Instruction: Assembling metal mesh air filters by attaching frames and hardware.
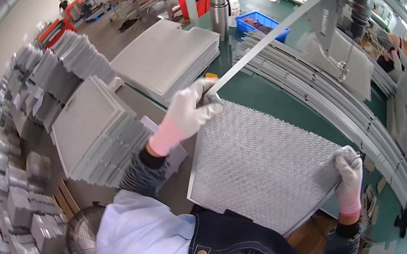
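Note:
A silver metal-mesh filter panel (266,162) is held tilted in front of my body, with thin metal edging along its left and right sides. My left hand (187,111), in a white and pink glove, grips the panel's far left corner. From that corner a long, thin light-coloured metal strip (272,38) rises toward the upper right; whether it is joined to the panel I cannot tell. My right hand (350,175), gloved alike, has its fingers closed over the far right corner. The panel's near edge comes close to my dark apron (245,233).
Bundled metal frame strips (320,86) lie across the green table (276,96). Stacked mesh panels (164,55) and another stack (92,131) stand to the left. Behind are a steel flask (219,16) and blue bin (263,25). A floor fan (84,233) is at lower left; another person (401,51) is far right.

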A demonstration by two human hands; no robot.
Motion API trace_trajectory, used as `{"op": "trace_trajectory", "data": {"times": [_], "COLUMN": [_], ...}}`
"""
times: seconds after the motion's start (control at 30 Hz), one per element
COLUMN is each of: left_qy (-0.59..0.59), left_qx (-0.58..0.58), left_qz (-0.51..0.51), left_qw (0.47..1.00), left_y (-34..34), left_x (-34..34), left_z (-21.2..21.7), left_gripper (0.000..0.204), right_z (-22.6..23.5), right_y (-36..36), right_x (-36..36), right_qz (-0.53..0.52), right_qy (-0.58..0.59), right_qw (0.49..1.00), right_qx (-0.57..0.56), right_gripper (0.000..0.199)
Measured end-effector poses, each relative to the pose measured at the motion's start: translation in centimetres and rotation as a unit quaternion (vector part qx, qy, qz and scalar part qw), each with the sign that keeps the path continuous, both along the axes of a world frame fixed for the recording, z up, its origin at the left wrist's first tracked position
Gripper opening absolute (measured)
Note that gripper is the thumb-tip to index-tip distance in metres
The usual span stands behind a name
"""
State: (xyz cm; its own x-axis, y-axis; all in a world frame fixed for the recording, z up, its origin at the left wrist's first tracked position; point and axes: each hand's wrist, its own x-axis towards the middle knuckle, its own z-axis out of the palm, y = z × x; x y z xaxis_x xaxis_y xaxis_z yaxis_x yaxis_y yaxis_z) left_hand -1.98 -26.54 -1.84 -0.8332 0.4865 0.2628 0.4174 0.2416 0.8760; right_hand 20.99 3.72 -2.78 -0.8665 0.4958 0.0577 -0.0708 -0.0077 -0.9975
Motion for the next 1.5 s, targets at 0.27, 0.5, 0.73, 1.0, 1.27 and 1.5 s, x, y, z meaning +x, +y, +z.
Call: {"op": "trace_trajectory", "data": {"times": [0.27,0.5,0.73,1.0,1.27,1.5], "left_qy": [0.039,0.106,0.168,0.047,-0.022,-0.068], "left_qx": [-0.208,-0.184,-0.12,-0.223,-0.292,-0.228], "left_qz": [-0.352,-0.496,-0.651,-0.521,-0.469,-0.539], "left_qw": [0.912,0.842,0.73,0.822,0.833,0.808], "left_y": [-1.0,4.9,16.2,17.4,17.9,20.9], "left_x": [-4.6,-5.5,-1.6,0.4,2.1,3.4], "left_z": [4.9,4.5,3.4,2.2,3.5,4.0], "left_gripper": [0.051,0.044,0.041,0.027,0.022,0.016], "right_z": [1.1,1.1,2.0,-4.0,-4.5,-3.2], "right_y": [-0.3,1.9,-0.6,-0.1,-1.9,-0.4], "right_x": [-0.7,0.1,-1.0,-0.4,1.0,4.8], "right_qz": [0.104,0.055,-0.003,-0.276,-0.315,-0.298], "right_qy": [0.068,0.055,0.025,0.145,0.064,0.105], "right_qw": [0.992,0.997,0.999,0.939,0.934,0.927], "right_qx": [-0.037,0.022,0.021,0.143,0.157,0.201], "right_gripper": [0.047,0.039,0.051,0.047,0.058,0.052]}}
